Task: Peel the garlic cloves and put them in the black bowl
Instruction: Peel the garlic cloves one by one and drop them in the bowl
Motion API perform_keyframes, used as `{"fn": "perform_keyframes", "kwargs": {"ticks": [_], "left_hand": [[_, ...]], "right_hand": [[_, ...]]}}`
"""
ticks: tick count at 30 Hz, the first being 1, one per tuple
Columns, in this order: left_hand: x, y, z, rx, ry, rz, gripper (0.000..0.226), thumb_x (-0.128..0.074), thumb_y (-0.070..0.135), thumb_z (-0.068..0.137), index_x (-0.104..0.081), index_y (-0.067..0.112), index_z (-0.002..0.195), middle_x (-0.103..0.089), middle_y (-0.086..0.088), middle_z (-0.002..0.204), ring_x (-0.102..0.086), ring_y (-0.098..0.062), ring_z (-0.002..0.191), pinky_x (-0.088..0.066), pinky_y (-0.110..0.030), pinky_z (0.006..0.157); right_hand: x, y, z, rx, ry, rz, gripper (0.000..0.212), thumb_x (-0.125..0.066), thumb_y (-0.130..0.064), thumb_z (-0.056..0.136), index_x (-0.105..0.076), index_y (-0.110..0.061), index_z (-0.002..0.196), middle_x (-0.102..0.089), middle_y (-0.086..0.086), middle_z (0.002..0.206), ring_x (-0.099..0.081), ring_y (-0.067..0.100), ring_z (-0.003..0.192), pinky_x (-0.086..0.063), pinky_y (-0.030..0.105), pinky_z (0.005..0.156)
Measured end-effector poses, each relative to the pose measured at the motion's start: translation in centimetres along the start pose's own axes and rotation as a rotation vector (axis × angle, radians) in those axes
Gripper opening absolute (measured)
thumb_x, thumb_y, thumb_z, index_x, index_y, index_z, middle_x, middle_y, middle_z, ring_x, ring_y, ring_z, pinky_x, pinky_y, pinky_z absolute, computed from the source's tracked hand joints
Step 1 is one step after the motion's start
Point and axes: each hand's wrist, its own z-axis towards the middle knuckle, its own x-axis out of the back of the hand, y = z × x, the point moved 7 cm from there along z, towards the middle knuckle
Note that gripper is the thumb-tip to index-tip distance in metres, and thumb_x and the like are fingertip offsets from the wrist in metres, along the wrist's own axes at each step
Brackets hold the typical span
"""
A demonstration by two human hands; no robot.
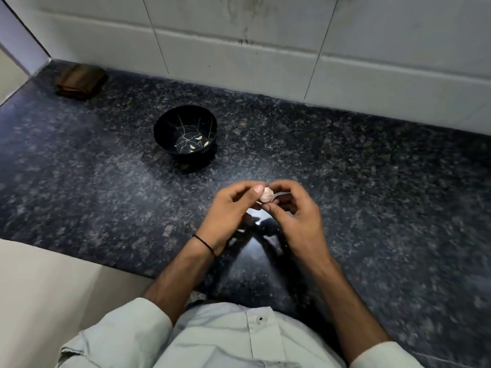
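Both hands meet above the dark speckled counter (345, 181), pinching one pale garlic clove (266, 195) between them: the left hand (228, 213) with thumb and curled fingers, the right hand (297, 216) with its fingertips. The black bowl (185, 132) stands farther off to the left, a few peeled cloves (198, 142) lying inside

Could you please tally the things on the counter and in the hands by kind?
Black bowl: 1
Peeled garlic cloves in the bowl: 3 plainly visible
Unpeeled garlic piece, pinched between left hand and right hand: 1
Brown folded object in the far corner: 1
Total: 6
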Motion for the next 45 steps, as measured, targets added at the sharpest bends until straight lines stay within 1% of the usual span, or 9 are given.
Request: {"fn": "perform_keyframes", "kwargs": {"ticks": [5, 12, 15, 18, 24, 30, 34, 41, 45], "left_hand": [[-1.3, 1.2, -1.6, -0.046, -0.005, -0.113, 0.021, -0.058, 0.013, 0.098, -0.069, 0.006, 0.115, -0.074, -0.009, 0.107, -0.067, -0.018, 0.092, -0.052, -0.024, 0.071], [-1.6, 3.0, -4.0, -0.172, 0.035, -0.213, 0.030, -0.068, 0.012, 0.088, -0.068, 0.007, 0.117, -0.072, -0.011, 0.112, -0.068, -0.021, 0.101, -0.054, -0.027, 0.079], [-1.6, 4.0, -4.4, -0.232, 0.039, -0.196, 0.030, -0.069, 0.010, 0.087, -0.068, 0.005, 0.117, -0.072, -0.011, 0.113, -0.068, -0.023, 0.102, -0.055, -0.029, 0.080], [-1.4, 5.2, -4.6, -0.295, 0.013, -0.185, 0.032, -0.069, 0.007, 0.087, -0.067, 0.003, 0.118, -0.072, -0.013, 0.112, -0.069, -0.026, 0.102, -0.055, -0.032, 0.082], [-0.3, 7.6, -4.7, -0.400, -0.018, -0.159, 0.034, -0.071, 0.001, 0.086, -0.065, 0.001, 0.119, -0.072, -0.014, 0.109, -0.070, -0.035, 0.101, -0.059, -0.043, 0.086], [1.7, 9.5, -4.3, -0.473, -0.012, -0.120, 0.036, -0.074, -0.001, 0.084, -0.066, 0.006, 0.119, -0.070, -0.012, 0.113, -0.070, -0.025, 0.101, -0.056, -0.029, 0.086], [2.3, 9.9, -3.9, -0.524, -0.025, -0.070, 0.035, -0.074, 0.000, 0.084, -0.068, 0.008, 0.117, -0.065, -0.010, 0.116, -0.069, -0.024, 0.103, -0.056, -0.030, 0.090], [2.8, 9.6, -2.9, -0.480, -0.112, -0.126, 0.030, -0.068, -0.003, 0.088, -0.067, 0.006, 0.116, -0.066, -0.014, 0.118, -0.069, -0.025, 0.107, -0.057, -0.032, 0.090], [2.6, 9.1, -2.2, -0.375, -0.180, -0.252, 0.025, -0.063, 0.008, 0.094, -0.067, 0.005, 0.119, -0.069, -0.017, 0.117, -0.069, -0.031, 0.108, -0.056, -0.039, 0.092]], "right_hand": [[1.8, -1.6, -0.8, 0.023, -0.009, 0.156, 0.027, -0.072, -0.001, 0.089, -0.067, -0.017, 0.109, -0.072, 0.001, 0.102, -0.069, 0.025, 0.095, -0.056, 0.049, 0.090], [2.4, -3.2, -1.9, 0.033, -0.002, 0.232, 0.024, -0.066, -0.003, 0.095, -0.072, -0.012, 0.117, -0.068, 0.005, 0.112, -0.067, 0.022, 0.105, -0.055, 0.035, 0.091], [2.1, -4.0, -2.1, 0.021, -0.024, 0.268, 0.028, -0.061, -0.003, 0.098, -0.071, -0.014, 0.121, -0.068, 0.005, 0.115, -0.066, 0.024, 0.107, -0.056, 0.040, 0.089], [2.0, -5.1, -2.1, 0.021, -0.005, 0.317, 0.026, -0.057, -0.009, 0.101, -0.070, -0.013, 0.123, -0.069, 0.005, 0.120, -0.067, 0.025, 0.108, -0.056, 0.034, 0.085], [0.7, -7.5, -1.6, 0.039, 0.051, 0.347, 0.026, -0.053, -0.010, 0.103, -0.068, -0.007, 0.123, -0.069, 0.010, 0.122, -0.067, 0.027, 0.113, -0.056, 0.037, 0.092], [-0.8, -10.0, -1.4, 0.089, 0.159, 0.340, 0.015, -0.057, -0.010, 0.099, -0.063, -0.003, 0.111, -0.072, 0.012, 0.105, -0.068, 0.032, 0.098, -0.058, 0.035, 0.081], [-1.5, -10.7, -1.3, 0.099, 0.183, 0.302, 0.019, -0.050, -0.009, 0.103, -0.065, -0.005, 0.115, -0.071, 0.010, 0.111, -0.067, 0.032, 0.104, -0.057, 0.037, 0.083], [-2.3, -11.4, -1.1, 0.087, 0.217, 0.281, 0.020, -0.058, -0.007, 0.099, -0.066, -0.006, 0.118, -0.073, 0.008, 0.111, -0.069, 0.023, 0.105, -0.056, 0.032, 0.087], [-2.0, -11.6, -1.3, 0.130, 0.280, 0.190, 0.021, -0.059, -0.009, 0.100, -0.065, -0.008, 0.120, -0.071, 0.005, 0.114, -0.069, 0.024, 0.109, -0.057, 0.039, 0.092]]}}
